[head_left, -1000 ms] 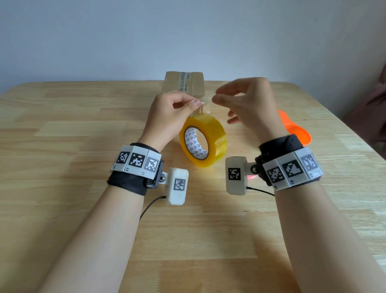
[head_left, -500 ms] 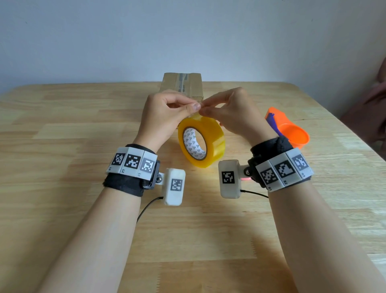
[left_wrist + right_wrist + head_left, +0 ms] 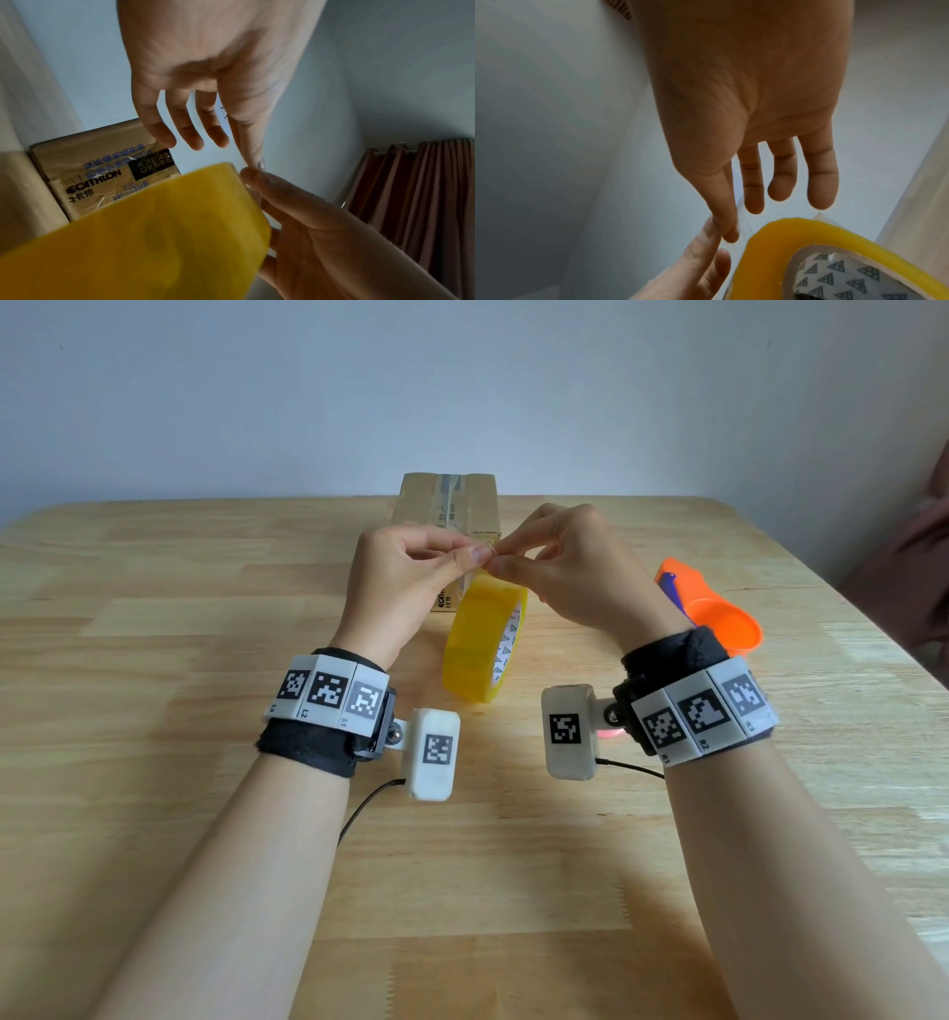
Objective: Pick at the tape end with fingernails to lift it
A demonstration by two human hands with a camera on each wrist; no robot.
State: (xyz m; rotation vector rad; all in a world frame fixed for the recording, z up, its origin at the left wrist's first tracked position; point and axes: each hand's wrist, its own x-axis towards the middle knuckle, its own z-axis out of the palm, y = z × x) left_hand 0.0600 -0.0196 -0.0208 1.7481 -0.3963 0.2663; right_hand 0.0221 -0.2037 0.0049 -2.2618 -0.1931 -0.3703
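Both hands have drawn together since a second ago, when a clear gap lay between their fingertips; now the left hand point(image 3: 398, 580) and the right hand point(image 3: 575, 572) meet tip to tip directly above the yellow tape roll point(image 3: 482, 642). At that meeting point each hand pinches thumb against forefinger on the clear loose end of the tape point(image 3: 741, 229), a thin strip rising from the top of the roll; the wrist views show the remaining fingers of both hands hanging straight and free of it. Hanging just below the pinch, the roll has turned: half a second ago its printed white core faced the camera, and now the head view shows mostly its yellow outer band, with the core point(image 3: 508, 636) only a sliver on the right-hand side. Whether its lower edge touches the wooden table point(image 3: 154, 762) cannot be told. Just behind the pinch, on the far side, lies a brown cardboard box point(image 3: 447, 505) sealed with tape, in the same spot as before. To the right of the pinch, past the right wrist, an orange tool point(image 3: 719, 613) with a purple part lies on the table, more of it uncovered than a second ago.
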